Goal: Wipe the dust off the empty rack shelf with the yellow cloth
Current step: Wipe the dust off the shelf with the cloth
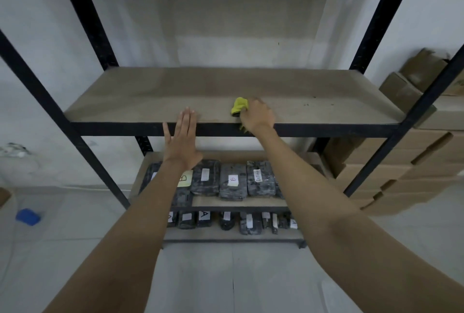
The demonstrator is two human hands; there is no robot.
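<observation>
The empty rack shelf (155, 96) is a dusty brown board in a black metal frame, at chest height in front of me. My right hand (257, 115) is shut on the bunched yellow cloth (239, 105) and presses it on the board near the front edge, right of centre. A bit of cloth hangs below the hand over the black front rail. My left hand (182, 138) is flat with fingers together, its fingertips resting on the front edge of the shelf left of the cloth. It holds nothing.
Dark specks (311, 104) lie on the board to the right. Lower shelves hold several dark wrapped packages (232, 181) with white labels. Cardboard boxes (401, 162) are stacked at the right. A blue object (28, 216) lies on the tiled floor at left.
</observation>
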